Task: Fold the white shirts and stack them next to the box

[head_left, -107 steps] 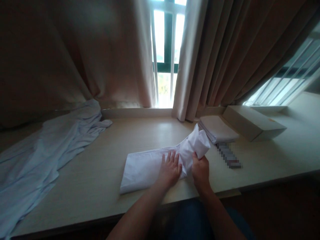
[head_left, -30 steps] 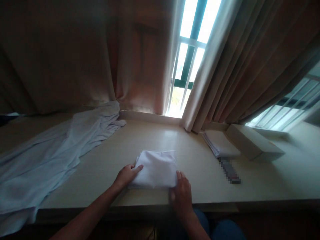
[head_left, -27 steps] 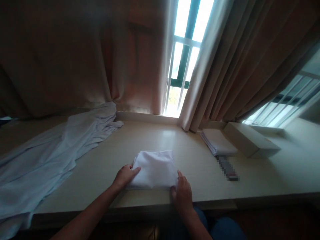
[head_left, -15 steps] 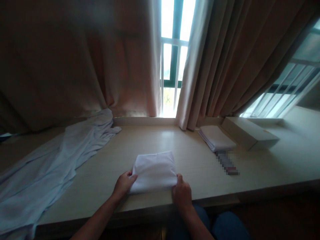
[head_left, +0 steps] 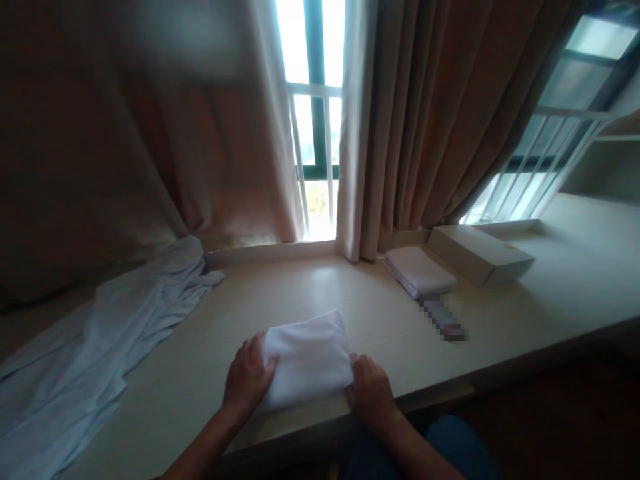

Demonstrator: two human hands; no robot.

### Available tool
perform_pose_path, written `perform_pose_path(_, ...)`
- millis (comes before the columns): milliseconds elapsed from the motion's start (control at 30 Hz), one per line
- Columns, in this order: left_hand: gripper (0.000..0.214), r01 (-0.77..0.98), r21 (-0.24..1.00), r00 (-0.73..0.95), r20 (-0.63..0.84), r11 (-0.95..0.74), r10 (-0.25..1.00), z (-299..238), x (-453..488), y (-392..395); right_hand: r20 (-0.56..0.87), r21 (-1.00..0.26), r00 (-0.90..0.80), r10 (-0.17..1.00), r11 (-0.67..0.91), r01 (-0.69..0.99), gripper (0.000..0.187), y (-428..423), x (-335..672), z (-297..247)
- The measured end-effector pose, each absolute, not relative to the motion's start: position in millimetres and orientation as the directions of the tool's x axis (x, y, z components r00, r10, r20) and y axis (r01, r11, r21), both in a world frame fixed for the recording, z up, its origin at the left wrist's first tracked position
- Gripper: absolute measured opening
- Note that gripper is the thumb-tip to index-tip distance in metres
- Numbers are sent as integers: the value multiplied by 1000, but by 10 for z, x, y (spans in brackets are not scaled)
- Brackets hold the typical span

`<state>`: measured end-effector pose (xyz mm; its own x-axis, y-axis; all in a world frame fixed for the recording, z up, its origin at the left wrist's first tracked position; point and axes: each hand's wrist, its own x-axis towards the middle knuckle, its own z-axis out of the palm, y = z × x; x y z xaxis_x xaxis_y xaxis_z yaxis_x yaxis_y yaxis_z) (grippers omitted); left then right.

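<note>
Clasping the folded white cloth [head_left: 307, 360] at 6 o'clock near the front edge of the surface [head_left: 350, 293], our left hand [head_left: 247, 380] and right hand [head_left: 373, 393] each have a closed grip on one side, and an uneven pull could, we judge, spill its folds open.

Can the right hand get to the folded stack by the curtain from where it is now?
Probably yes. The right hand sits at the white cloth's right edge; bare table lies between it and the folded stack. Only a small flat item lies just before the stack, low enough to pass over.
</note>
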<state>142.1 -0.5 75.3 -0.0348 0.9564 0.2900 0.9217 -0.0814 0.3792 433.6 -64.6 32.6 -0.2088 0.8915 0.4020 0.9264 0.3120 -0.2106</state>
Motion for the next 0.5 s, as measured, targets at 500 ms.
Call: perform_pose_path(500,62,833,169,521,87,-528,849,532,2647,385,346,-240,-129,929,220,946,23,-536,4323,218)
